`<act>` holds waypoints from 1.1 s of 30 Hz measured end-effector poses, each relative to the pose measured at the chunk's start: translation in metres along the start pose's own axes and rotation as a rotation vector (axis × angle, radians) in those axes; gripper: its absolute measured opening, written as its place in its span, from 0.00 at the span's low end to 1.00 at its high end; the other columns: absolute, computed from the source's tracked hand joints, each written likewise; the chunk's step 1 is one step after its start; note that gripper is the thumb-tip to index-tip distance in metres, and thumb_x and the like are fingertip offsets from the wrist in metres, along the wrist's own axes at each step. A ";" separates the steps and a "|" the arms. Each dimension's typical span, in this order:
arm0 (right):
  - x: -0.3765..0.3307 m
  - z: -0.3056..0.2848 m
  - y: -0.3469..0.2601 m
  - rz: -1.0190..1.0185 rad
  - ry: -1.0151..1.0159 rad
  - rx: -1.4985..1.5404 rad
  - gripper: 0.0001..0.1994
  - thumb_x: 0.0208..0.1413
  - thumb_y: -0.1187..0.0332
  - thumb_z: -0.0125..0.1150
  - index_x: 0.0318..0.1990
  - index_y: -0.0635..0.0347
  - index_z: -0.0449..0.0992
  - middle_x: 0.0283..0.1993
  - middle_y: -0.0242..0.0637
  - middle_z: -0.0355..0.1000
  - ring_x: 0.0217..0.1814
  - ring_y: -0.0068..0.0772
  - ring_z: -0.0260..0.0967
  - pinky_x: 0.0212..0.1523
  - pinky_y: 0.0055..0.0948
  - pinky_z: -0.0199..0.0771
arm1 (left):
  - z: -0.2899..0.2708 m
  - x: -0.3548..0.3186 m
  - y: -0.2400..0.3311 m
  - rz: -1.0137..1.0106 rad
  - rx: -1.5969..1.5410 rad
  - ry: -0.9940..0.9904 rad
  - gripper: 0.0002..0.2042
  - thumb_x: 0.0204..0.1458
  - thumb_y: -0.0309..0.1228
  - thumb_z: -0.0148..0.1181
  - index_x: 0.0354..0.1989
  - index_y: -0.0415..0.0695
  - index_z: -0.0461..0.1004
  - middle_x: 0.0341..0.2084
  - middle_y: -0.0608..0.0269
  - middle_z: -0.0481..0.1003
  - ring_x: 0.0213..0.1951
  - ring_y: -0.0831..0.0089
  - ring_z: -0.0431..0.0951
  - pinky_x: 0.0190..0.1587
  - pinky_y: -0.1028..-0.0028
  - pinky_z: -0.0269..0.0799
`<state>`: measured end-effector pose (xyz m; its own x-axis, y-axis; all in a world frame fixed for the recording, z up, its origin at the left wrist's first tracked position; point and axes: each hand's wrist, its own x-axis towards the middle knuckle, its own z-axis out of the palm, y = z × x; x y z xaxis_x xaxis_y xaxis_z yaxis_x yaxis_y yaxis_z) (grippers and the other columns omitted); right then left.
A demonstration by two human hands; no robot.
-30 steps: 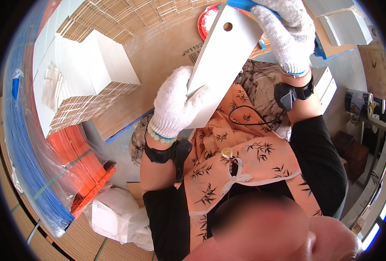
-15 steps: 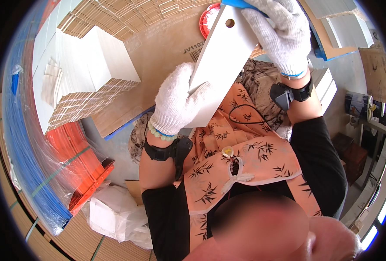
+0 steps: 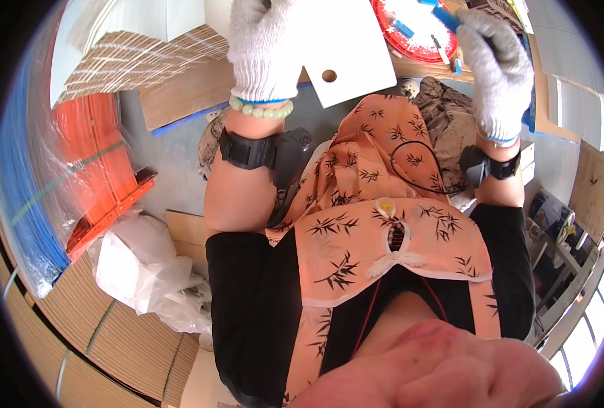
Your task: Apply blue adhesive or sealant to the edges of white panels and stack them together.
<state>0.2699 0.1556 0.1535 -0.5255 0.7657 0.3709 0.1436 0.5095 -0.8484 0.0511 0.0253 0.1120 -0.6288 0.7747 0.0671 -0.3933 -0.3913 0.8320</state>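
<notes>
- Now my gloved left hand (image 3: 264, 51) is closed on a white board (image 3: 343, 47) with a round hole.
- My gloved right hand (image 3: 496, 68), curled around a blue tool (image 3: 445, 15), hovers just beside the red tray (image 3: 390, 30).

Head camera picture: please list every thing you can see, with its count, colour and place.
White board with a round hole: one, white, top centre, held by the left hand.
Round tray: one, red, top right of centre.
Blue-handled tool: one, blue, in the right hand.
Flat sheet stacks: several, orange and blue, left side.
Plastic bag: one, white, lower left.
Left hand: one, white knit glove, top.
Right hand: one, grey-white knit glove, top right.
</notes>
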 end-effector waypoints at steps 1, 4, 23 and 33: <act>-0.004 0.002 -0.004 -0.022 -0.068 -0.059 0.11 0.57 0.77 0.64 0.48 0.63 0.82 0.44 0.33 0.77 0.44 0.21 0.71 0.48 0.22 0.71 | -0.004 0.003 -0.005 0.081 -0.093 -0.004 0.13 0.67 0.33 0.52 0.54 0.37 0.69 0.42 0.60 0.78 0.41 0.75 0.79 0.42 0.75 0.78; -0.012 0.010 -0.015 -0.100 -0.164 -0.156 0.10 0.57 0.77 0.64 0.46 0.63 0.81 0.43 0.31 0.76 0.44 0.20 0.71 0.48 0.21 0.70 | -0.018 0.007 -0.003 0.137 -0.079 0.032 0.13 0.67 0.33 0.53 0.54 0.38 0.69 0.41 0.61 0.77 0.41 0.75 0.79 0.42 0.75 0.78; -0.016 0.021 -0.026 -0.610 -0.256 -0.509 0.15 0.48 0.74 0.73 0.46 0.60 0.82 0.42 0.40 0.77 0.40 0.38 0.76 0.41 0.29 0.75 | -0.021 0.004 -0.009 0.238 -0.586 0.179 0.15 0.67 0.34 0.52 0.56 0.38 0.68 0.44 0.58 0.76 0.45 0.69 0.79 0.45 0.71 0.79; -0.019 0.026 -0.027 -0.665 -0.166 -0.495 0.16 0.47 0.75 0.74 0.45 0.59 0.82 0.43 0.40 0.78 0.40 0.38 0.76 0.42 0.30 0.76 | -0.029 -0.001 0.002 0.282 -0.189 0.237 0.15 0.64 0.35 0.58 0.53 0.38 0.69 0.43 0.59 0.76 0.44 0.70 0.78 0.46 0.71 0.78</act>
<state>0.2540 0.1174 0.1591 -0.7416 0.1975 0.6411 0.0914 0.9765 -0.1952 0.0310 0.0094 0.0980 -0.8579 0.4970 0.1306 -0.2863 -0.6733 0.6817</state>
